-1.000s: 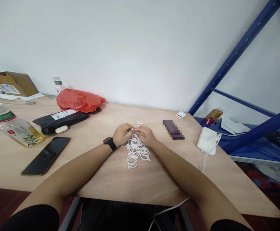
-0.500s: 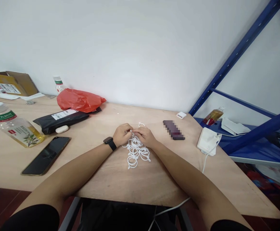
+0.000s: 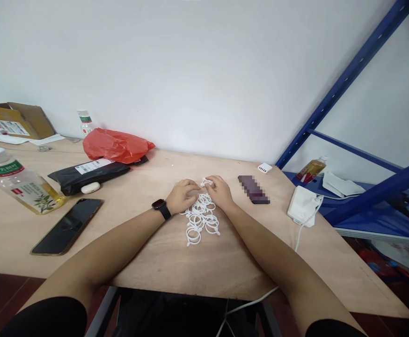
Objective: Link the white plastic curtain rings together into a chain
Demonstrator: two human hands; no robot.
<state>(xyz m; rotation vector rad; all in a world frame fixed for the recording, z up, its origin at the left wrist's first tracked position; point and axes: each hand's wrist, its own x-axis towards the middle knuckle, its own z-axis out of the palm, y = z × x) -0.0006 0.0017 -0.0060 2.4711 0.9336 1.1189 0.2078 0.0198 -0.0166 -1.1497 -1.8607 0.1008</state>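
So, white rings [image 3: 201, 216]: heaped on the table [image 3: 162, 262] in front of you, loops overlapping; can't tell if they interlock.
Far ring [image 3: 205, 181]: just beyond the heap, apart from it.
Right hand [image 3: 221, 192]: you're pinching the far ring, thumb against fingers.
Left hand [image 3: 181, 195]: loosely curved beside the heap, thumb and fingers apart, nothing visibly gripped.
Rings done: judging by shape, most of the heap is closed loops already gathered together.
Rings left: your far ring isn't in the heap; whether any others remain, can't tell.
Nearby: watch [image 3: 160, 208] on your left wrist, phone [image 3: 67, 227] farther left, blurred dark item [image 3: 253, 189] to your right.
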